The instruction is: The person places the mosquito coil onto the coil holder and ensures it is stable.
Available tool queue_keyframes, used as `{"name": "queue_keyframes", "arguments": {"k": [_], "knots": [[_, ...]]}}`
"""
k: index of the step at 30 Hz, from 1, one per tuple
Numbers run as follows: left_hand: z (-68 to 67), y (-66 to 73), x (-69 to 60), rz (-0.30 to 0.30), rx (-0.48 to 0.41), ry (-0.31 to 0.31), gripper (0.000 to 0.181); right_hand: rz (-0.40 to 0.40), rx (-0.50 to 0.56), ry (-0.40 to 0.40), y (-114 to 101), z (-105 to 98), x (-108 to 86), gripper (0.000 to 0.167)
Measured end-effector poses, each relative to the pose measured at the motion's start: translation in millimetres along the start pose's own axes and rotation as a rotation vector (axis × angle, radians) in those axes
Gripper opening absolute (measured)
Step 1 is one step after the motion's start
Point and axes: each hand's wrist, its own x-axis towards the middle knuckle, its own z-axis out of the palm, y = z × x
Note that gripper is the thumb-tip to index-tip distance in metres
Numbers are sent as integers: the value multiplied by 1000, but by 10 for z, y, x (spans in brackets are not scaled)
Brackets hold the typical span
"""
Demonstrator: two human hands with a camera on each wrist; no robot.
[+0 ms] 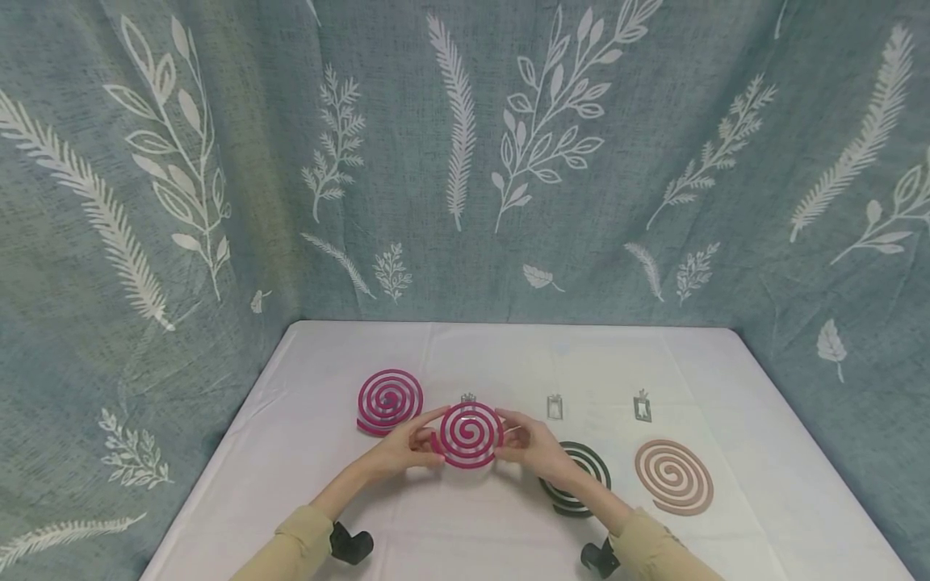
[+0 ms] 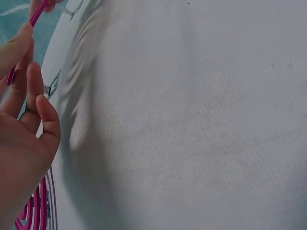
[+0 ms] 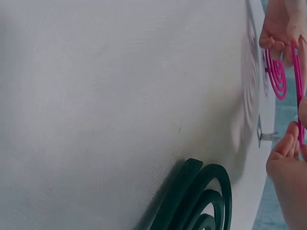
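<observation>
Far left, a pink coil sits on the bench; a metal piece shows near its middle, but you can't tell from here whether it's propped on it. Next, your left hand: grip closed to a pinch, thumb and fingers on the left edge of the held coil. That coil is up off the bench, out in front of you, between both hands, probably pinched by its rim to keep the rings from flexing. The nearest metal stand is partly hidden behind it. Then your right hand: same narrow pinch on the opposite edge, likely to share the load and keep it level. Right of that, the middle stand, then the green coil, partly under your right forearm in the head view, then the right stand and the brown coil. Stands look spaced out, likely so coils don't crowd each other.

Looks: left one pink, round, loose tail at lower left. Held one matches: bright pink, evenly wound, open gaps, no break visible; face towards you, thin edge-on in both wrist views.
</observation>
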Motion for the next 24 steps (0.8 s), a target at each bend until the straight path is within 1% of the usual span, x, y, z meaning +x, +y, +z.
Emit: {"name": "queue_keyframes", "arguments": {"k": [3,9,14,17,20,24], "knots": [[-6,-4,4,16,-8,14,76,3,8,9,-6,-5,5,64],[-13,-26,3,10,-50,65,70,5,34,-9,-9,-9,5,65],[-8,-46,8,23,-67,83,67,2,46,-3,-6,-6,0,66],[-3,-54,14,42,-59,101,66,-3,36,14,-6,-4,6,66],[-1,-55,20,58,-39,132,66,-26,24,34,-13,1,23,65],[-7,-40,25,60,-19,169,65,-33,5,57,-33,7,43,65]]}}
